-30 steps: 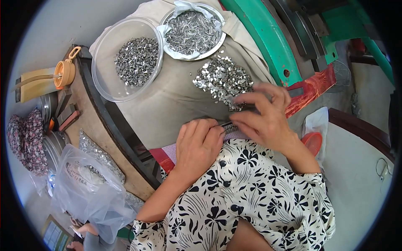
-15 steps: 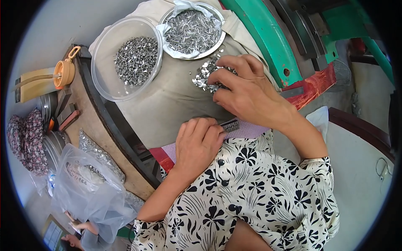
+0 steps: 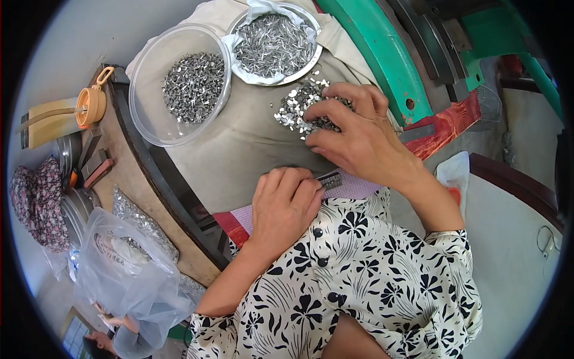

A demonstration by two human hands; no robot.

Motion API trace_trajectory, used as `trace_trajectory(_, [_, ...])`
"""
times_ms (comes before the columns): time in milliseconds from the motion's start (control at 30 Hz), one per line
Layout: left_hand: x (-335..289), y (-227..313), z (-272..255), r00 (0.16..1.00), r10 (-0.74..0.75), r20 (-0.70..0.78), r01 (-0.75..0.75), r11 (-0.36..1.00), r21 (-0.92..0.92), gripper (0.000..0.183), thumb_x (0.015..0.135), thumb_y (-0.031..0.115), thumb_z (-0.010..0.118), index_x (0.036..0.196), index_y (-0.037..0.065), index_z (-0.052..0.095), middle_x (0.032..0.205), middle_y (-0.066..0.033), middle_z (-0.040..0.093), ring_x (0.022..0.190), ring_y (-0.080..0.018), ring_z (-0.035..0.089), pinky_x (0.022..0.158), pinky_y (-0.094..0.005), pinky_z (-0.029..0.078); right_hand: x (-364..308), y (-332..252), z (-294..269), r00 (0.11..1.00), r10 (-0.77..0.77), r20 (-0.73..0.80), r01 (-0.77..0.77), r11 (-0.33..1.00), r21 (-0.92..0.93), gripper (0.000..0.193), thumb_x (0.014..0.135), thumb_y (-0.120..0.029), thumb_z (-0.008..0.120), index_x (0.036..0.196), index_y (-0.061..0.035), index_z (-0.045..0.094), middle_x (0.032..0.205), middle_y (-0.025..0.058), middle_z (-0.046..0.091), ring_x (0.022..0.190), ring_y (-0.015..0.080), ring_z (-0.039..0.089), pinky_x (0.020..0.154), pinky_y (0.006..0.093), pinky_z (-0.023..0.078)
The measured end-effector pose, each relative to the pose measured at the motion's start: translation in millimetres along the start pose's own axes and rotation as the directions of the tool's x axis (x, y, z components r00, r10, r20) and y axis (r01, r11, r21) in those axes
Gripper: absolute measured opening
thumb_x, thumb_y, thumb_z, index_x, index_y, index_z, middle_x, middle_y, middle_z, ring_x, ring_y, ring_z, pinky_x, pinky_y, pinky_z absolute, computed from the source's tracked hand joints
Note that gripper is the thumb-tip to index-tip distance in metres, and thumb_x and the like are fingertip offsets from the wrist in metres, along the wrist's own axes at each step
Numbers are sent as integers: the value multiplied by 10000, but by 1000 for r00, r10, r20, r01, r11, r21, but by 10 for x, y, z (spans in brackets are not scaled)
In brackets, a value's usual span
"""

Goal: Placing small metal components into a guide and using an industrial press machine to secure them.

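Observation:
A loose pile of small flat metal pieces (image 3: pixel 297 107), silvery and dark, lies on the grey-brown cloth. Over its right side my right hand (image 3: pixel 365 134) reaches, fingers bent and apart, their tips among the pieces. Closer to my body, my left hand (image 3: pixel 282 203) is closed around one end of a narrow dark strip (image 3: pixel 330 180) with a row of small metal pieces along it. Most of that strip's left end is hidden under my fingers. Beneath it is a purple textured mat (image 3: pixel 353 188).
A clear round tub (image 3: pixel 139 96) of small dark metal pieces stands at the far left. Beside it, a metal bowl (image 3: pixel 317 52) lined with white plastic holds thin metal pins. Green machinery (image 3: pixel 382 54) borders the right. Plastic bags (image 3: pixel 134 269) hang at left, near another person (image 3: pixel 128 335).
My right hand has shifted slightly right and toward me over the pile, uncovering more pieces. My left hand and the strip have hardly moved.

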State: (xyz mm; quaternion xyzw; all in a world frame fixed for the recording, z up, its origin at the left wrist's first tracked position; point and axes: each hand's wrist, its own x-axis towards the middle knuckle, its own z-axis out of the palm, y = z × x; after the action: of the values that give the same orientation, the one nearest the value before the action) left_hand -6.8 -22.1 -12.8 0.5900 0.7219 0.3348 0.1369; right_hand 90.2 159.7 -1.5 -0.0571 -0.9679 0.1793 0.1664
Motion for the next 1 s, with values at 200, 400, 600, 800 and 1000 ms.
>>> trace_trajectory(200, [-29, 5, -22, 1000, 25, -9, -24, 998, 59, 219, 745, 102, 798, 916, 82, 661, 983, -38, 640, 862, -248, 589, 721, -364, 432, 23, 10, -54, 999, -22, 50, 24, 999, -30, 62, 746, -172, 689, 766, -116, 705, 1120, -5, 637, 1250, 254, 482, 1070, 463, 287])
trace_trajectory(400, [-43, 4, -47, 1000, 16, -9, -16, 999, 48, 217, 750, 124, 803, 913, 88, 663, 979, -36, 639, 854, -246, 589, 717, -364, 433, -15, -22, -93, 999, 33, 29, -35, 997, 75, 93, 716, -160, 754, 780, -132, 692, 1125, -7, 640, 1245, 270, 478, 1044, 479, 289])
trace_trajectory(600, [-37, -16, -37, 1000, -3, -11, 3, 1000, 16, 203, 741, 81, 775, 908, 86, 658, 967, -32, 633, 857, -247, 586, 724, -368, 438, -318, -177, -92, 991, 128, -25, -120, 970, 213, 139, 691, -178, 795, 797, -167, 706, 1160, -31, 651, 1214, 306, 483, 1015, 480, 276])
trace_trajectory(800, [-36, -13, -56, 1000, -22, 15, 22, 1000, -17, 222, 742, 85, 778, 930, 83, 660, 993, -47, 627, 878, -266, 582, 742, -379, 445, -488, -311, -7, 987, 158, -23, -153, 977, 146, 137, 687, -199, 795, 812, -184, 739, 1154, -46, 660, 1203, 299, 488, 983, 463, 274])
trace_trajectory(1000, [-45, -10, -94, 999, -30, 39, 32, 998, -58, 271, 739, 111, 807, 956, 67, 650, 1024, -73, 621, 910, -291, 577, 760, -395, 451, -256, -144, -69, 984, 136, -118, -139, 990, -22, 180, 683, -205, 824, 855, -214, 774, 1172, -53, 660, 1209, 298, 478, 1002, 442, 284])
